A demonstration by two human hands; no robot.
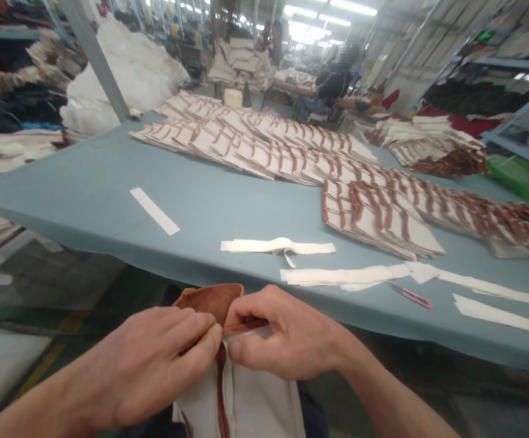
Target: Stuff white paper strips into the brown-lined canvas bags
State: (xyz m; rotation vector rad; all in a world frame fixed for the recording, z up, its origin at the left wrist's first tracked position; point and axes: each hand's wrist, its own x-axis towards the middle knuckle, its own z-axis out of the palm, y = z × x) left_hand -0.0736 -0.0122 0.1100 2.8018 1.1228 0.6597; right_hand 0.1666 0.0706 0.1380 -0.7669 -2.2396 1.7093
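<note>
A cream fabric piece with brown trim [264,395] lies over my lap below the table edge. Its brown upper part [214,299] is folded up behind my fingers. My left hand [155,359] is closed on the piece at the brown seam, fingertips pressed together. From the other side, my right hand [287,334] pinches the same piece by its brown edge, thumb and forefinger close to the left fingertips. The exact point of grip is partly hidden by the fingers.
On the blue table [109,164] lie white strips [278,246], a single white strip [155,211] and a small pink-handled tool [410,296]. Long overlapping rows of cream-and-brown pieces [292,155] cover the far side. A person [332,85] sits beyond. A metal post [98,61] stands left.
</note>
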